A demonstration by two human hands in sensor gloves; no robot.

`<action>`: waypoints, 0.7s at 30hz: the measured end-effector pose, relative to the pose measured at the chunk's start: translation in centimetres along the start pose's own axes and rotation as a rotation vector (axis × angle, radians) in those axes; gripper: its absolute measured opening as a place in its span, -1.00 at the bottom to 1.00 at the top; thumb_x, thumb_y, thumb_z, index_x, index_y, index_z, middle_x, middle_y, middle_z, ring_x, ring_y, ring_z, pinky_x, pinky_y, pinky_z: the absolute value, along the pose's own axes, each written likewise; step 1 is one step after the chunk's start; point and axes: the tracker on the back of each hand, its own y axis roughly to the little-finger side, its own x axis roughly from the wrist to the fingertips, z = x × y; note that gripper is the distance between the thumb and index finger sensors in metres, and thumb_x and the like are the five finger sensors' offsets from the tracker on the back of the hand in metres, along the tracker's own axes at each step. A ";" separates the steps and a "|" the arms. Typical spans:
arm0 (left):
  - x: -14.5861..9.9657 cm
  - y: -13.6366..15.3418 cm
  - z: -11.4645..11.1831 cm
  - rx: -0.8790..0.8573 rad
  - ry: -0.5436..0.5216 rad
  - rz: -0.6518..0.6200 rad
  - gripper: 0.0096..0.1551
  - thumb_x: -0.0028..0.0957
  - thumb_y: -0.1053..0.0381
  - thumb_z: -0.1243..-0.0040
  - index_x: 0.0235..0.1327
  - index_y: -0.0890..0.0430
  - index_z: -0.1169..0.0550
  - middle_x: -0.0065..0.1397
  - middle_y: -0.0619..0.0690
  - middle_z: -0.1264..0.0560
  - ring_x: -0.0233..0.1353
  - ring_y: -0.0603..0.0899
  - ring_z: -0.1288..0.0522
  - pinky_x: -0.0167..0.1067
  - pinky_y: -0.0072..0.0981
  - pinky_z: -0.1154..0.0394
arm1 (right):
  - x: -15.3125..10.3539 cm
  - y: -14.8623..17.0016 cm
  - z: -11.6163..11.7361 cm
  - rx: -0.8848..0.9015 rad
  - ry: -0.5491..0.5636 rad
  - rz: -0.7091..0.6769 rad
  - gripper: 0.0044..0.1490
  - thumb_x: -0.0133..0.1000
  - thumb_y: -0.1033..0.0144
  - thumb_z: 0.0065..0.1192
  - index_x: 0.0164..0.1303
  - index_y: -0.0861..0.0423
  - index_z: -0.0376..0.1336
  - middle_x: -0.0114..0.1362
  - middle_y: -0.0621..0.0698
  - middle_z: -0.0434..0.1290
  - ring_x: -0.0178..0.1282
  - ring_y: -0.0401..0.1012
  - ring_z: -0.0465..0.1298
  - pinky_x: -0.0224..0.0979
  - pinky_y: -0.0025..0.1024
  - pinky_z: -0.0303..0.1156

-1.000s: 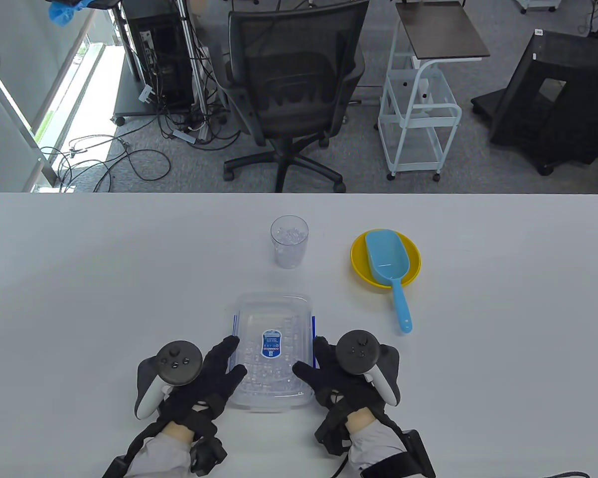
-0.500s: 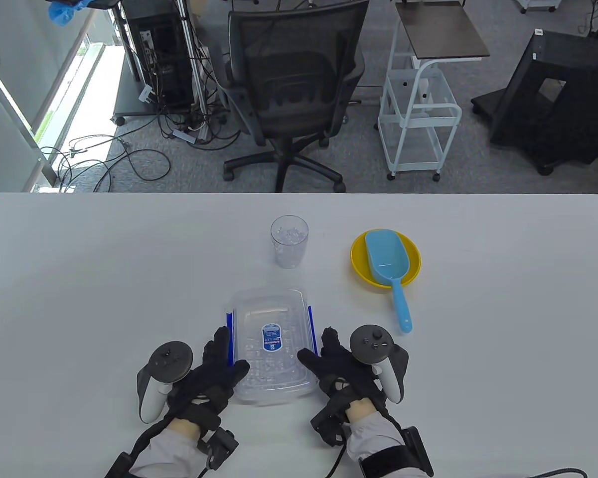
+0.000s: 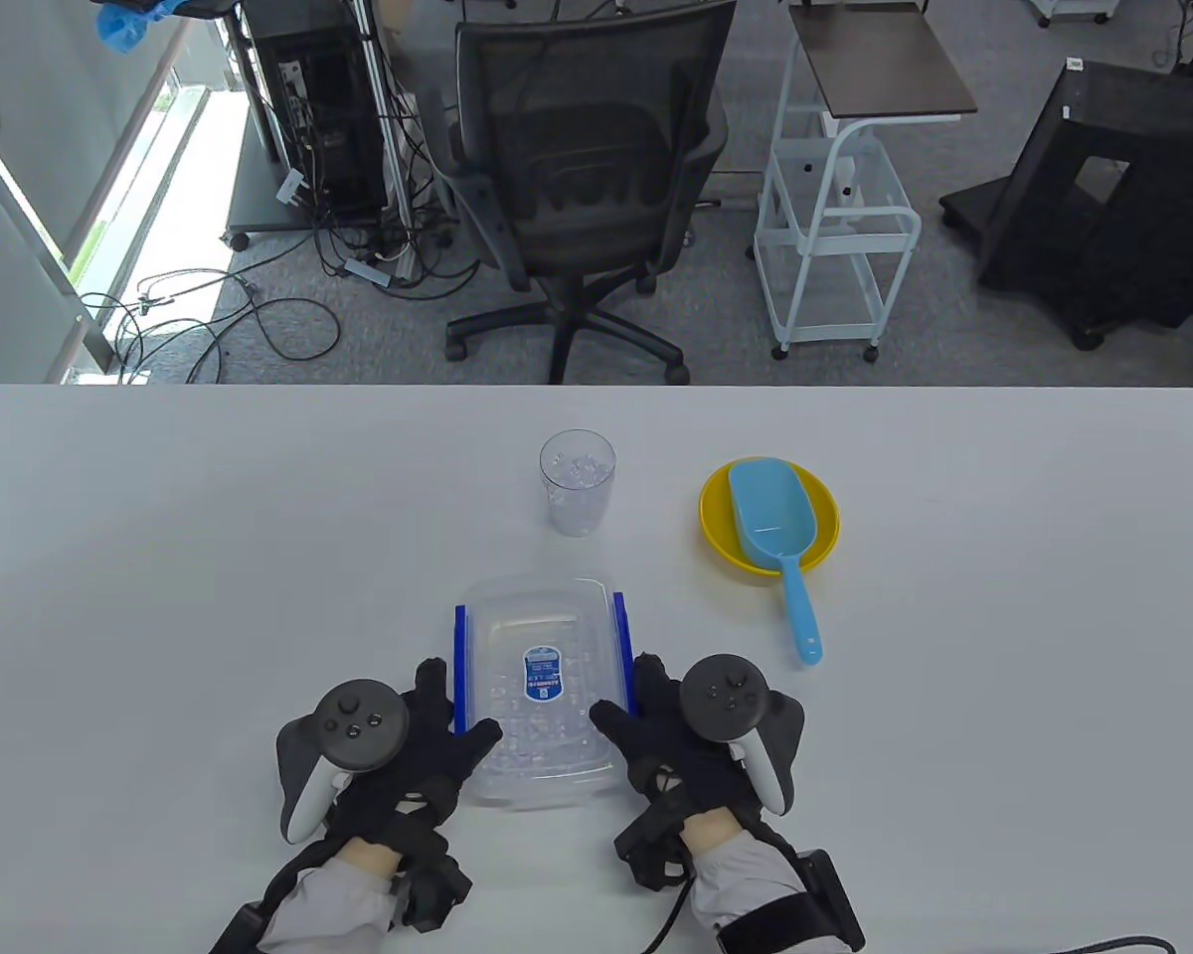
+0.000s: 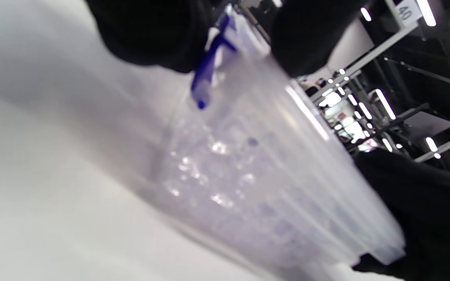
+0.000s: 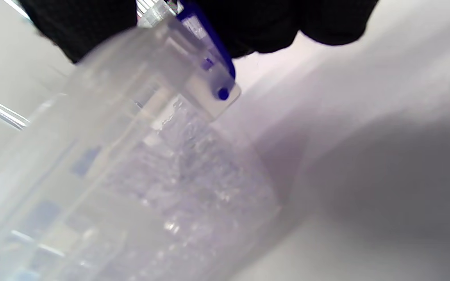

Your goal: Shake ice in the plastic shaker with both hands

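Observation:
A clear plastic lidded box (image 3: 542, 686) with blue side clips and a blue label holds ice near the table's front. My left hand (image 3: 437, 740) grips its left side, thumb over the lid, fingers at the blue clip. My right hand (image 3: 641, 730) grips the right side the same way. In the left wrist view the box (image 4: 256, 175) fills the frame, ice glinting inside, dark glove above. In the right wrist view the box (image 5: 131, 168) and its blue clip (image 5: 209, 50) sit under my gloved fingers (image 5: 80, 27). Both wrist views are blurred.
A clear cup (image 3: 578, 482) with some ice stands behind the box. To its right a yellow bowl (image 3: 716, 527) holds a light blue scoop (image 3: 780, 537), handle pointing toward me. Beyond the white table (image 3: 159, 556) stand an office chair and a white cart.
The box has shifted slightly between frames, its blue clips now showing more on both sides. Both hands moved with it and stay clamped on its sides.

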 end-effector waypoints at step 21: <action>-0.1 -1.4 0.1 0.251 -0.094 -0.051 -0.20 0.43 -0.10 -0.16 0.63 0.45 -0.30 0.35 0.39 -0.46 0.07 0.20 -0.60 -0.02 -0.12 -0.67 | -0.6 -1.7 0.6 -0.229 0.058 -0.121 -0.12 0.11 0.02 0.30 0.38 0.41 0.18 0.11 0.25 0.47 -0.17 -0.16 0.51 0.03 -0.06 0.52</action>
